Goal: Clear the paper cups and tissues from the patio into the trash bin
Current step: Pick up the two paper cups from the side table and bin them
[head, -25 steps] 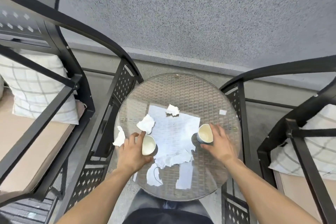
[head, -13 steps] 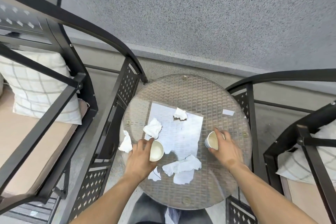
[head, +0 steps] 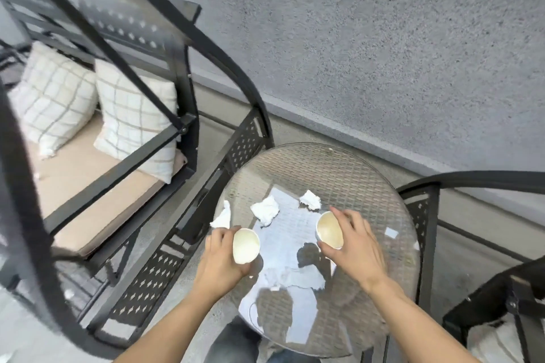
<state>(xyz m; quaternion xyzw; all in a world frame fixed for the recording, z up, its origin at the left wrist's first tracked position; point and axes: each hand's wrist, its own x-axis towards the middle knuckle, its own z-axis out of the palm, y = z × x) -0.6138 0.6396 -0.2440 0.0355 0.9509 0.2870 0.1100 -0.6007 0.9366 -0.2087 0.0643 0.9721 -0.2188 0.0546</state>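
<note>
My left hand [head: 219, 264] grips a white paper cup [head: 245, 245], lifted off the round glass table [head: 348, 174] and tilted so its empty inside faces me. My right hand [head: 354, 247] holds a second paper cup [head: 329, 230], also raised and tilted. Three crumpled white tissues lie on the table beyond the hands: one at the left edge [head: 222, 215], one in the middle [head: 265, 210], one further back [head: 310, 200]. No trash bin is in view.
A black metal chair [head: 182, 127] with checked cushions [head: 132, 118] stands close on the left. Another black chair [head: 486, 298] is at the right. A grey rough wall [head: 354, 38] rises behind the table. Bright reflections lie on the glass top.
Both hands have lifted their cups off the table and tilted them toward me. The view has swung to the left, so more of the left chair shows.
</note>
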